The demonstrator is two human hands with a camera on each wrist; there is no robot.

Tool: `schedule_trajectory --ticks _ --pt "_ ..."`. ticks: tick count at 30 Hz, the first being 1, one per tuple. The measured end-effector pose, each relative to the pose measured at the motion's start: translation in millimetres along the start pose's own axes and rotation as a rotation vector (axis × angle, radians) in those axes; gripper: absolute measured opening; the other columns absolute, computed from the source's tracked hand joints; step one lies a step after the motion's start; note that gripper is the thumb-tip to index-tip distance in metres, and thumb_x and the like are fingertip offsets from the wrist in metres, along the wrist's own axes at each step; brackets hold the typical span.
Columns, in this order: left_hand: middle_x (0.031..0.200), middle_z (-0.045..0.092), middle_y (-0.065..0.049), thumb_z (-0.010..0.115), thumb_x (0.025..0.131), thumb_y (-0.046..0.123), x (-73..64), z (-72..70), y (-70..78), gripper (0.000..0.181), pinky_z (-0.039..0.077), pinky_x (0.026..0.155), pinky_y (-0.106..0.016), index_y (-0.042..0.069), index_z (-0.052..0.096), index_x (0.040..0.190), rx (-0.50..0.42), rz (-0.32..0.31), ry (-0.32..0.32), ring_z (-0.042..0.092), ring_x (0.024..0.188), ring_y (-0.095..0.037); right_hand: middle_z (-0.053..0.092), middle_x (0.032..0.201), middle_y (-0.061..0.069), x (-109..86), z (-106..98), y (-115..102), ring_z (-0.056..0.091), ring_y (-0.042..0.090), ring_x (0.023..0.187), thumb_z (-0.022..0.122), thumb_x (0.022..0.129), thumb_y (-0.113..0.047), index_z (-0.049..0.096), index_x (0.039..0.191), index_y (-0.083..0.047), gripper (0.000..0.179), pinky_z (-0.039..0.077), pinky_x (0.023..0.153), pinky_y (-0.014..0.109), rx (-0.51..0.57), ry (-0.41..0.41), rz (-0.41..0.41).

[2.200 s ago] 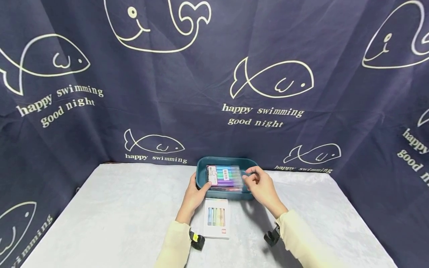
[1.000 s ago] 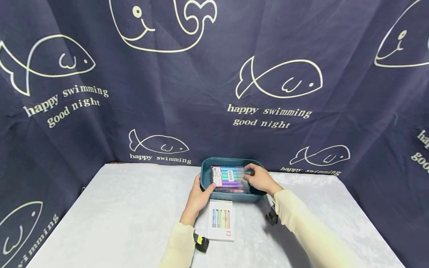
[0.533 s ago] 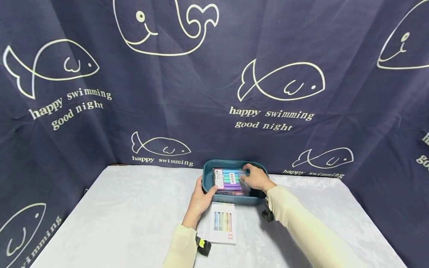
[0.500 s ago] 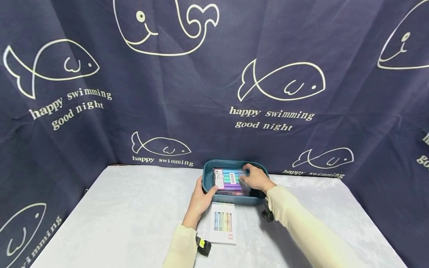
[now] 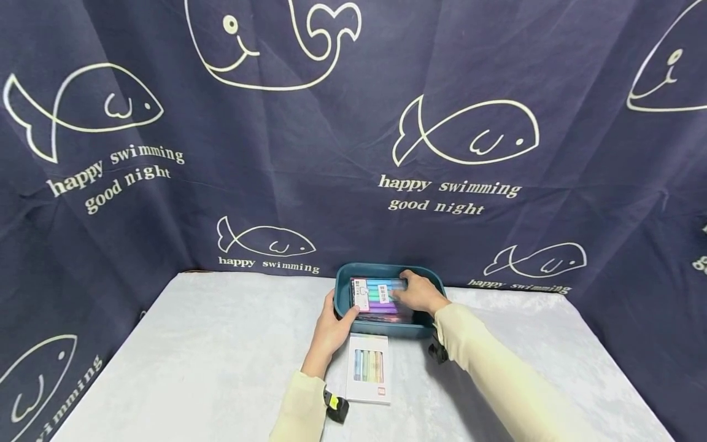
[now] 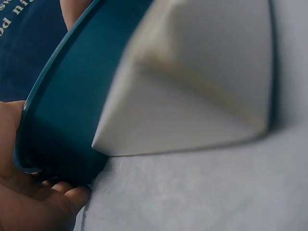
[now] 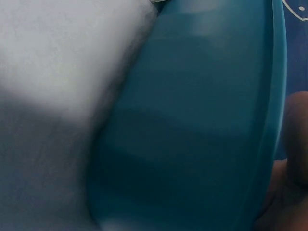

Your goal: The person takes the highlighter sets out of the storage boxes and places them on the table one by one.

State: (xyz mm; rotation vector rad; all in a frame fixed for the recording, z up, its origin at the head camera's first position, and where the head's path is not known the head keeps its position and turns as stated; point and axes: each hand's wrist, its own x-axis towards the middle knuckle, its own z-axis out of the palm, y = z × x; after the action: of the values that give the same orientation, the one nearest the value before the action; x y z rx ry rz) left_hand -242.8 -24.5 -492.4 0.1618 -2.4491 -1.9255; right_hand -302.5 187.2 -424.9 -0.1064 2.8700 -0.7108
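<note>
A teal plastic bin (image 5: pixel 386 330) stands at the back of the table. My left hand (image 5: pixel 329 328) grips its left end, thumb over the rim. In the left wrist view, the fingers (image 6: pixel 74 197) of that hand curl under the bin's corner. Inside the bin lies a clear pack of coloured pens (image 5: pixel 378 294), blue, green and purple, with white labels. Another clear pack with reddish contents (image 5: pixel 381 318) shows beneath it. My right hand (image 5: pixel 422 293) reaches in over the right rim and holds the pen pack's right end, its bent fingers covering that end.
A white box (image 5: pixel 369 393) with a window showing pastel pens lies just in front of the bin. The pale table (image 5: pixel 237 356) extends to both sides. A dark blue curtain (image 5: pixel 331 153) with fish drawings hangs right behind the bin.
My right hand has moved left and further into the bin, over the pen pack's right end. My left hand keeps its grip on the bin. The view has shifted slightly.
</note>
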Motion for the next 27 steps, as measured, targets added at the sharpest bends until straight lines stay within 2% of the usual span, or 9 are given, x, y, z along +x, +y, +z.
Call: schedule_trajectory --ticks 13,21,27 --pt "0.152 0.050 -0.019 0.066 0.095 0.031 -0.4 0.1 1.0 0.071 0.036 0.115 -0.062 0.016 0.033 0.156 -0.007 0.008 0.003 0.046 0.142 -0.042 0.060 0.138 0.027 -0.2 0.4 -2.2 0.057 0.043 0.128 0.068 0.092 -0.036 0.049 0.142 0.004 0.067 0.048 0.107 0.053 -0.026 -0.017 -0.030" --pt "0.151 0.052 -0.019 0.067 0.094 0.030 -0.4 -0.5 2.6 0.071 0.037 0.115 -0.061 0.016 0.035 0.155 -0.010 0.025 0.008 0.047 0.141 -0.042 0.067 0.125 0.026 -0.2 3.9 -4.9 0.064 0.038 0.116 0.072 0.089 -0.037 0.056 0.130 0.004 0.061 0.052 0.099 0.050 -0.024 0.002 -0.028" --pt "0.152 0.050 -0.019 0.068 0.094 0.030 -3.1 -1.9 3.9 0.072 0.035 0.116 -0.060 0.016 0.034 0.156 -0.013 0.012 -0.010 0.045 0.142 -0.042 0.066 0.124 0.023 -0.6 5.7 -6.1 0.065 0.036 0.112 0.070 0.092 -0.037 0.056 0.132 0.003 0.059 0.054 0.093 0.049 0.018 -0.031 -0.018"
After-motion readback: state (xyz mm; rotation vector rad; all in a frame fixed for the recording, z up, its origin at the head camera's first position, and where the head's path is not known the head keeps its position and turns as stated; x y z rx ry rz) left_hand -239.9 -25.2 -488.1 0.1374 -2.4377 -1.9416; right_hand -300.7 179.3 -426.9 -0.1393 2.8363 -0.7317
